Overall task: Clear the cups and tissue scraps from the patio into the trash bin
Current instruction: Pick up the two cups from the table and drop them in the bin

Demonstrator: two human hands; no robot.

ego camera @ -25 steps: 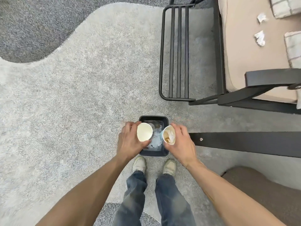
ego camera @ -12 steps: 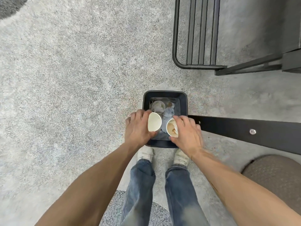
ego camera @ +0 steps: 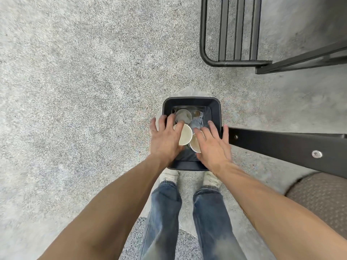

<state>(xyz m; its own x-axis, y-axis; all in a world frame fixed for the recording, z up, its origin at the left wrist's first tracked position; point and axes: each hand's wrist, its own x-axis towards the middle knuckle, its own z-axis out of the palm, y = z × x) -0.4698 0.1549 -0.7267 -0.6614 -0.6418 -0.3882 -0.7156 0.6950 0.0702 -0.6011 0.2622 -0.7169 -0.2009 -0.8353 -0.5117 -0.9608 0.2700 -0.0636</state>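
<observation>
grey speckled patio floor (ego camera: 75,91) filled most of the view, with a black metal chair frame (ego camera: 234,34) at the top right and a flat black bar (ego camera: 281,145) running in from the right edge. a brown woven cushion (ego camera: 319,196) showed at the lower right. blue jeans (ego camera: 163,218) and pale shoes (ego camera: 169,176) stood just behind the black trash bin (ego camera: 216,109), which sat on the floor near the middle, its near rim partly hidden by the wrists.

both bare forearms reached forward over the bin. the left hand (ego camera: 165,139) lay over the bin's left side, fingers spread and loosened, with a cream paper cup (ego camera: 185,134) tilted on its side against the fingers; whether it was gripped or already let go could not be told. the right hand (ego camera: 212,145) hovered over the bin's right side, palm down and fingers splayed, with a second cup (ego camera: 195,145) showing its open mouth just under the fingers; the same doubt held there. the two cups touched or nearly touched above the bin's opening.

deeper inside the bin lay another cup (ego camera: 183,115) on its side at the far left, beside crumpled pale tissue scraps (ego camera: 197,122) on the clear liner.
</observation>
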